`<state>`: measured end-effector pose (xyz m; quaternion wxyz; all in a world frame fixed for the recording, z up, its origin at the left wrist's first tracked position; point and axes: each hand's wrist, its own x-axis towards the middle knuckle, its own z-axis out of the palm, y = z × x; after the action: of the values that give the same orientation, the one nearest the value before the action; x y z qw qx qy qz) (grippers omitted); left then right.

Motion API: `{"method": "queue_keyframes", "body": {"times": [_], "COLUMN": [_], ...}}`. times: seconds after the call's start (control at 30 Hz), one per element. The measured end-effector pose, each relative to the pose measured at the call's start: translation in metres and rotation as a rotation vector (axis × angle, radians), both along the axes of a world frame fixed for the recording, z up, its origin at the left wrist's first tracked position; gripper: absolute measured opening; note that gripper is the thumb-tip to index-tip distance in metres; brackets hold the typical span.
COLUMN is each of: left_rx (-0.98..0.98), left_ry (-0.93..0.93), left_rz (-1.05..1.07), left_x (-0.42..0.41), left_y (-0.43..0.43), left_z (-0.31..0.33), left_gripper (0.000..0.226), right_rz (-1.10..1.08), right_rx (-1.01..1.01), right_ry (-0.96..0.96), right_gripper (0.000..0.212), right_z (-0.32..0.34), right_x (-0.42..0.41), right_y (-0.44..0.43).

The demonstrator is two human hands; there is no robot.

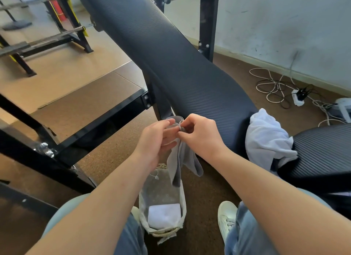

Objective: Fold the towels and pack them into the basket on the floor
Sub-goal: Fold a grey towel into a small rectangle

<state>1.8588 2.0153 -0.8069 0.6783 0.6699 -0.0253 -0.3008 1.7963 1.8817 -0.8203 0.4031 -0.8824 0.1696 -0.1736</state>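
A grey towel (182, 159) hangs in the air above the basket, gathered at its top edge. My left hand (154, 139) and my right hand (201, 135) both pinch that top edge, close together. Below them on the floor stands a beige fabric basket (182, 196) with a rope handle. A folded white towel (164, 215) lies flat in the basket's near end. A crumpled white towel (266, 141) is heaped on the black bench pad to the right.
A long black weight bench (171, 55) runs diagonally from upper left to right, its steel frame (91, 125) at left. White cables and a power strip (298, 97) lie on the floor by the wall. My shoe (226, 218) stands right of the basket.
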Motion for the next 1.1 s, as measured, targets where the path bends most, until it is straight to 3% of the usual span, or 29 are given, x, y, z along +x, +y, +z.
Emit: {"method": "queue_keyframes", "body": {"times": [0.4, 0.67, 0.87, 1.1], "left_rx": [0.392, 0.592, 0.616, 0.46], "left_ry": [-0.078, 0.03, -0.034, -0.308], "left_rz": [0.111, -0.053, -0.078, 0.115], "left_x": [0.021, 0.025, 0.022, 0.017], "left_y": [0.01, 0.026, 0.031, 0.029], "left_z": [-0.016, -0.02, -0.019, 0.0], "left_gripper": [0.025, 0.035, 0.017, 0.023], "right_rz": [0.067, 0.227, 0.317, 0.213], "right_rx": [-0.009, -0.022, -0.046, -0.177], "right_ry": [0.088, 0.1, 0.101, 0.204], "right_gripper": [0.01, 0.019, 0.021, 0.022], "right_z": [0.009, 0.007, 0.011, 0.001], "right_x": [-0.01, -0.023, -0.03, -0.028], "right_y": [-0.023, -0.026, -0.021, -0.03]}}
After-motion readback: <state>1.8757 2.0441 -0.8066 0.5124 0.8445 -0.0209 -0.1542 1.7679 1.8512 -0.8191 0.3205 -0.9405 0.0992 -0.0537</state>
